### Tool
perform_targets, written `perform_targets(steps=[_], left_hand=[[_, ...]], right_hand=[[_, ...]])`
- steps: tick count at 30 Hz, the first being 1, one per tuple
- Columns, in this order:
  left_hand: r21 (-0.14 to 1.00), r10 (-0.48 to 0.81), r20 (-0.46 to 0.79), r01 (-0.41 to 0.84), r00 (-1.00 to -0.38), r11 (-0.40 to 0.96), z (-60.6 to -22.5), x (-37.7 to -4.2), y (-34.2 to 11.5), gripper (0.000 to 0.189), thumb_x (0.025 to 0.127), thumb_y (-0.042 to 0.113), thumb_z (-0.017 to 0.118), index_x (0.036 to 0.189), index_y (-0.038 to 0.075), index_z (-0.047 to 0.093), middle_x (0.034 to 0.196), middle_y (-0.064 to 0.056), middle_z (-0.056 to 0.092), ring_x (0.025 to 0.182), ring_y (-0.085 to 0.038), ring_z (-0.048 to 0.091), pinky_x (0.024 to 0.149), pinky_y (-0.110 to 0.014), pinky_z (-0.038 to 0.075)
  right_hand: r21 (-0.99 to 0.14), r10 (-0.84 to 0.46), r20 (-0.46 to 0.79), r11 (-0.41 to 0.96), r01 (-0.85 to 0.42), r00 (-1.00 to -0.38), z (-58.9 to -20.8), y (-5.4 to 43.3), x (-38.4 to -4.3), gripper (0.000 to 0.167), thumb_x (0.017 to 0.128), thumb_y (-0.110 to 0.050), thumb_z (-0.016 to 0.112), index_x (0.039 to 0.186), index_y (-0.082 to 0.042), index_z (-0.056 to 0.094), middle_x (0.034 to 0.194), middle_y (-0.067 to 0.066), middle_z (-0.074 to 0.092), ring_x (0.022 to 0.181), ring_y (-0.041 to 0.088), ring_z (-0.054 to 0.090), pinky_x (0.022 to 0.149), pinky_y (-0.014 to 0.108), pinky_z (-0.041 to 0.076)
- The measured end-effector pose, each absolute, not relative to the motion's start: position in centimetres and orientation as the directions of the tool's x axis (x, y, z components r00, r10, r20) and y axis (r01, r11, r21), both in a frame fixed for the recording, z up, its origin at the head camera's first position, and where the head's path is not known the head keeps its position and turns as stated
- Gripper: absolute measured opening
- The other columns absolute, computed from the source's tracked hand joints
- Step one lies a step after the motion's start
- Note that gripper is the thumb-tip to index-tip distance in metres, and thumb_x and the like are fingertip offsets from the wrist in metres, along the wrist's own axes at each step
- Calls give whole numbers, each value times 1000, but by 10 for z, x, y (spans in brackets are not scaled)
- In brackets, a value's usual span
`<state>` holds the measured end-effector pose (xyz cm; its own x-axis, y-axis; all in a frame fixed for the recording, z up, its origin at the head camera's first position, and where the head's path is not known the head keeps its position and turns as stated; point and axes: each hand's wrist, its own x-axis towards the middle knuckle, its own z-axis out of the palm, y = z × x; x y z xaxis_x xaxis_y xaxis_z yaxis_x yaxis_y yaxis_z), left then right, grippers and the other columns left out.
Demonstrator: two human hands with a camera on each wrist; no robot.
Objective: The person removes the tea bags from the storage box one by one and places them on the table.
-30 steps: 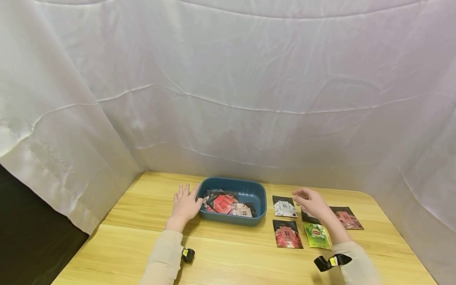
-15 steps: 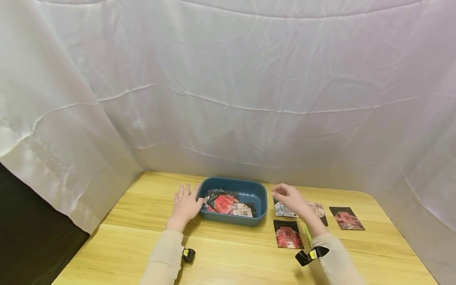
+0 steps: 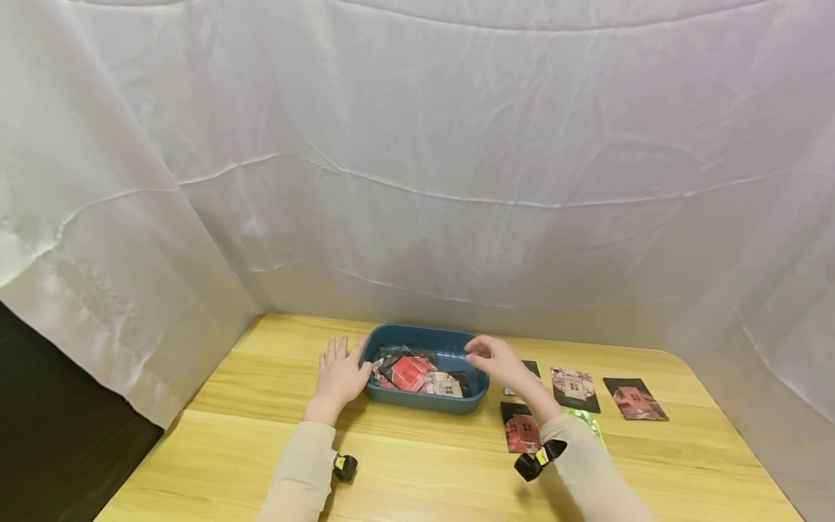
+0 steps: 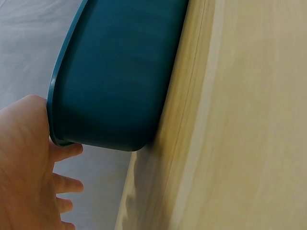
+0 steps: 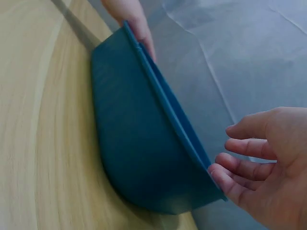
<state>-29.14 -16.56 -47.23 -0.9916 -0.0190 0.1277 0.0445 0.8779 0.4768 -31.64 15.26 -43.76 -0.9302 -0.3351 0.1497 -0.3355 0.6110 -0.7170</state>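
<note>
A blue plastic bin (image 3: 427,403) stands on the table with several tea bag sachets inside, a red one (image 3: 409,373) and a pale floral one (image 3: 445,385) on top. My left hand (image 3: 342,377) rests at its left end, thumb over the rim and fingers spread straight outside. My right hand (image 3: 499,360) is over the right end, fingers loosely bent with nothing seen between them. In the right wrist view, the fingertips (image 5: 221,175) are right at the bin's rim (image 5: 184,132).
Right of the bin lie a white-and-black sachet (image 3: 531,368), a red-and-black one (image 3: 520,429), a pink floral one (image 3: 574,388), a dark reddish one (image 3: 636,399) and a green one (image 3: 590,420), partly under my right forearm. A pale curtain (image 3: 430,239) stands behind the table (image 3: 404,471).
My right hand has moved left from above the sachets on the table to the bin's right end, uncovering the pink floral sachet. My left hand and the bin have stayed put.
</note>
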Motion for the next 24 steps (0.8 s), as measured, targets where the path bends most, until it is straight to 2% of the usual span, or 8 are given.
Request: perform_targets(steps=[12, 17, 24], left_hand=[[476, -18, 121, 42, -992, 879, -472, -292, -165, 59, 96, 35, 48, 151, 18, 37, 159, -26, 22, 150, -47, 3, 118, -66, 9], [470, -17, 121, 42, -993, 882, -473, -292, -165, 58, 97, 35, 48, 151, 18, 37, 159, -25, 22, 150, -46, 2, 118, -67, 8], [476, -18, 124, 43, -992, 879, -472, -292, -165, 58, 97, 35, 47, 151, 18, 37, 159, -25, 21, 150, -46, 1, 118, -67, 7]], right_hand=[[-617, -407, 142, 676, -403, -902, -452, 124, -327, 17, 91, -11, 64, 106, -2, 66, 91, 5, 68, 83, 16, 62, 72, 34, 53], [-514, -445, 89, 746, -424, -891, -455, 116, -327, 18, 91, -13, 65, 107, -4, 66, 96, 6, 69, 89, 21, 65, 78, 40, 54], [-340, -472, -36, 834, -434, -881, -454, 107, -323, 28, 93, -22, 64, 117, -8, 66, 106, 8, 71, 97, 26, 67, 85, 47, 54]])
